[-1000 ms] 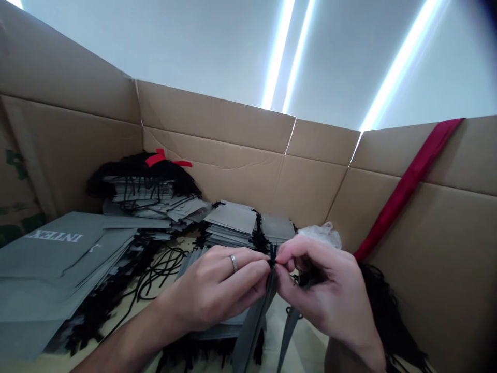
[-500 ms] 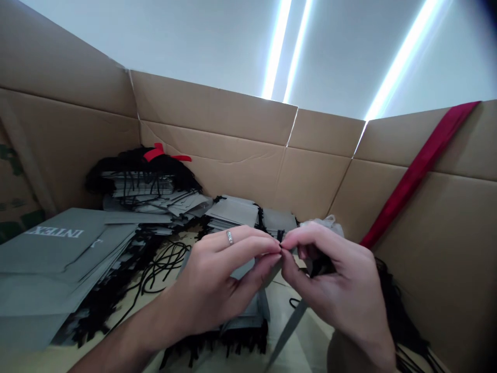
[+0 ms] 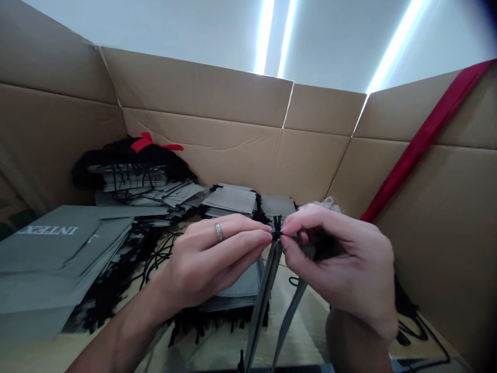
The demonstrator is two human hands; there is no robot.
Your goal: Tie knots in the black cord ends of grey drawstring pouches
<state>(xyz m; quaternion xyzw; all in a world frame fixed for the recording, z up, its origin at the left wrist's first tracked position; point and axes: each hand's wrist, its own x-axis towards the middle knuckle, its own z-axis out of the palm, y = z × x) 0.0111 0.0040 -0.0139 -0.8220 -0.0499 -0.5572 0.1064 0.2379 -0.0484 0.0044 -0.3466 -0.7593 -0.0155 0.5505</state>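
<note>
My left hand (image 3: 217, 264), with a ring on one finger, pinches one side of a small black cord (image 3: 276, 235) knot. On the other side my right hand (image 3: 337, 259) grips the same knot between thumb and forefinger. Two short cord ends stick up between the fingertips. Directly below the knot hangs a grey paper bag (image 3: 261, 305), seen nearly edge-on, with its panels spread apart toward the bottom. Behind my left hand lies a stack of flat grey bags (image 3: 240, 298) with black cord along its near edge.
Printed grey bags (image 3: 50, 248) are piled at left. Further stacks (image 3: 229, 199) and a black cord bundle (image 3: 112, 158) with a red tie stand along the cardboard wall (image 3: 202, 98). A dark red strip (image 3: 423, 140) slopes down the right wall. Loose black cords lie at both sides.
The knot and its upright cord ends now show between my fingertips. The hanging bag is more visible below. My hands stay together, and the view has tilted slightly down.
</note>
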